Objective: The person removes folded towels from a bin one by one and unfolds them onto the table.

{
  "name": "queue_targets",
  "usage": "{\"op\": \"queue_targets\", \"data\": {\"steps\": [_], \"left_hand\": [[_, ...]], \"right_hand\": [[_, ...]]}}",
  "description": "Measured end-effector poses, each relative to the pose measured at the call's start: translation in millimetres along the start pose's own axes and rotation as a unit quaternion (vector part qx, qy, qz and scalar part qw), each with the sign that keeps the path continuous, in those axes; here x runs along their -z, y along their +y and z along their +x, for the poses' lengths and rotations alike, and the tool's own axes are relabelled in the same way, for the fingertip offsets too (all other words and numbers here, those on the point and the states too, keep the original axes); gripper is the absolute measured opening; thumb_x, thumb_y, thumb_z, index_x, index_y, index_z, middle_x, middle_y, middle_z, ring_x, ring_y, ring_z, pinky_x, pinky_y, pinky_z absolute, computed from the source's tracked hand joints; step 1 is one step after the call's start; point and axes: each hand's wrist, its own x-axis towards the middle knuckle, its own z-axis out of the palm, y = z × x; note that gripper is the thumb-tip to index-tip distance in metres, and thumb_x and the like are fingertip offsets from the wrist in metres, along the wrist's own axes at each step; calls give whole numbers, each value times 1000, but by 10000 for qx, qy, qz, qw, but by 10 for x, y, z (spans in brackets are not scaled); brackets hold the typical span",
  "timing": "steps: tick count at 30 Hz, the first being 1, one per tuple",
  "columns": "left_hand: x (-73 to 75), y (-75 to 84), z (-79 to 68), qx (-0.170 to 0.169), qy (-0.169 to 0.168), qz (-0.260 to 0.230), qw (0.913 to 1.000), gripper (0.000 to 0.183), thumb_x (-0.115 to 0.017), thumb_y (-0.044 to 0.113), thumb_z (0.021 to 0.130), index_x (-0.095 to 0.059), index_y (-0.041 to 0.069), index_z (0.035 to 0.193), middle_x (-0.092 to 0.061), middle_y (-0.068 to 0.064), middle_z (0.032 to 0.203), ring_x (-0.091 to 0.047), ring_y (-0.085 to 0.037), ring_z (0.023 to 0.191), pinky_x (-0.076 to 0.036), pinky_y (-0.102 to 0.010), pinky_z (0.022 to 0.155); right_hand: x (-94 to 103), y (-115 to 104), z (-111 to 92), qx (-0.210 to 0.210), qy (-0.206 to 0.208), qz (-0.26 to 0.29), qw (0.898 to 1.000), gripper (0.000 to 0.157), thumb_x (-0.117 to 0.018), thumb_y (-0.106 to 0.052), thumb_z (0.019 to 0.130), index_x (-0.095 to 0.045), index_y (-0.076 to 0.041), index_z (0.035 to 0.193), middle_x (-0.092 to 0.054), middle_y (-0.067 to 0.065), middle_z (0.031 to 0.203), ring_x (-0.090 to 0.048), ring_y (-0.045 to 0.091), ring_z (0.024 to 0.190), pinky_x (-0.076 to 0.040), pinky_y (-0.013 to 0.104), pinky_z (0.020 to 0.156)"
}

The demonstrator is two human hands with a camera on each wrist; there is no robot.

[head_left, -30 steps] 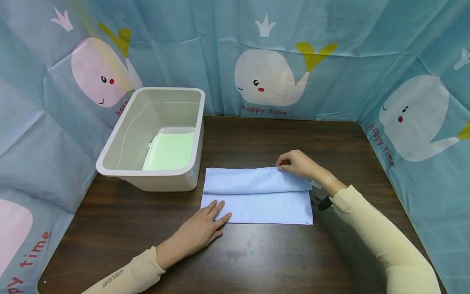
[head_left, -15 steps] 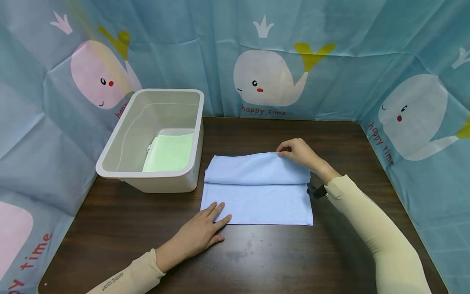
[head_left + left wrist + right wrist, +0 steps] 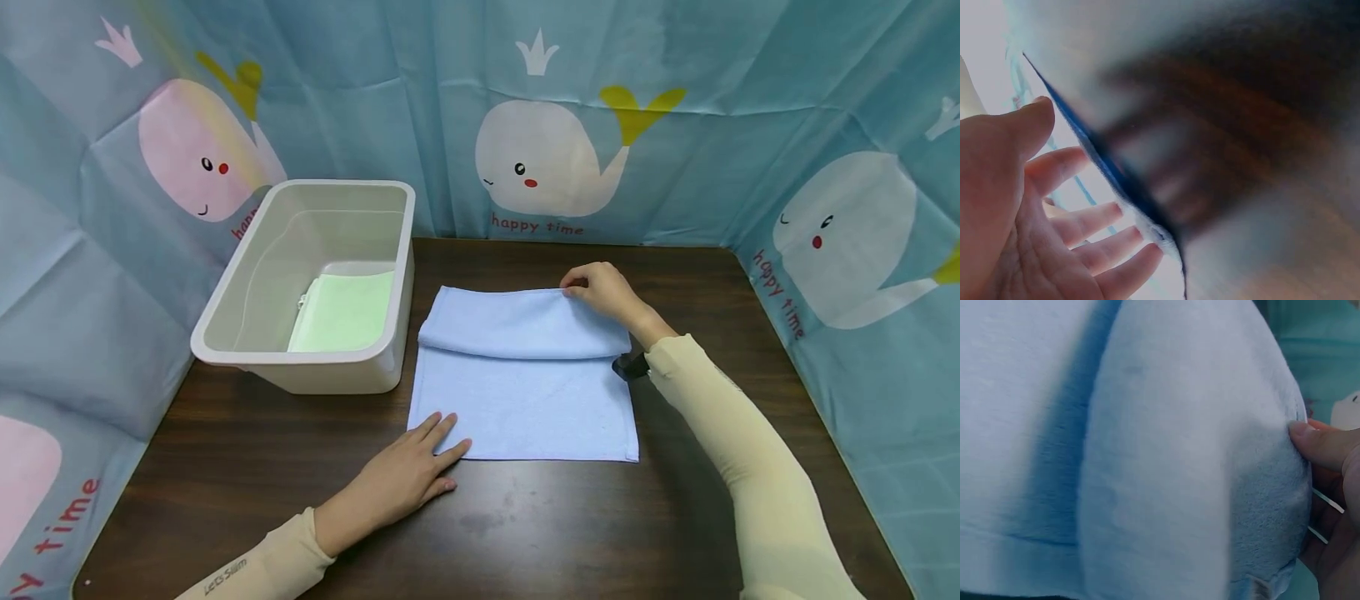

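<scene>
A light blue towel [image 3: 525,408] lies on the dark wooden table, its far part curled back over itself in a soft fold. At its far edge, right of the middle, my right hand [image 3: 606,292] pinches the cloth between thumb and fingers; the right wrist view shows the thumb [image 3: 1319,444] on the near face of the towel. My left hand [image 3: 401,471] rests with spread fingers on the towel's near left corner. In the left wrist view the fingertips [image 3: 1147,253] meet the towel's hemmed edge.
A grey plastic bin [image 3: 401,333] stands left of the towel, with a folded light green cloth [image 3: 345,312] inside. A blue curtain [image 3: 435,100] printed with whales encloses the table [image 3: 570,533] at the back and sides.
My right hand has moved away from me, drawing the towel's upper edge back and uncovering more of the layer beneath. My left hand has stayed on the near left corner.
</scene>
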Motion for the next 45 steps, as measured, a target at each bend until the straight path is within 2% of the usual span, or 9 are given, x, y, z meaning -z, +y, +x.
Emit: {"op": "queue_targets", "data": {"steps": [7,13,20,24,31,45], "left_hand": [[-12,-24,18,-64,-17,23,10000,49,-51,45,93,-50,23,138,-41,-16,148,-42,-37,135,-46,-45,102],[58,-43,72,-194,-184,-112,9996,41,-49,38,96,-54,22,134,-42,-15,148,-43,-37,135,-46,-44,102],[162,-55,116,-248,-472,-253,9983,37,-48,35,97,-57,23,131,-46,-16,145,-46,-37,132,-50,-43,97],[171,-53,120,-281,-474,-364,9978,36,-50,34,97,-58,22,130,-47,-16,143,-46,-38,131,-51,-44,95],[155,-60,132,-259,-423,-290,9983,35,-49,34,97,-58,24,130,-48,-15,143,-47,-37,131,-52,-44,93],[178,-58,148,-163,-499,-290,9982,34,-50,32,97,-58,25,129,-48,-13,144,-48,-35,131,-56,-44,84]], "right_hand": [[-1,78,245,-135,146,-67,9998,15,-65,-21,89,-72,-15,101,-71,4,102,-59,20,89,-47,38,79],[13,94,398,-273,357,-236,9987,16,-63,-22,90,-72,-15,102,-70,6,103,-58,22,92,-47,42,85],[-53,147,536,-428,164,-284,9985,18,-61,-23,92,-72,-15,104,-70,6,105,-60,22,93,-49,41,87],[-120,206,567,-483,52,-439,9979,17,-61,-22,92,-72,-14,103,-71,8,104,-62,24,92,-49,42,84],[-217,296,600,-527,-28,-492,9974,16,-62,-22,91,-72,-15,102,-70,7,106,-60,23,95,-47,43,90],[-234,340,644,-619,-37,-478,9969,14,-64,-24,90,-71,-15,98,-70,7,102,-58,24,95,-47,44,90]]}}
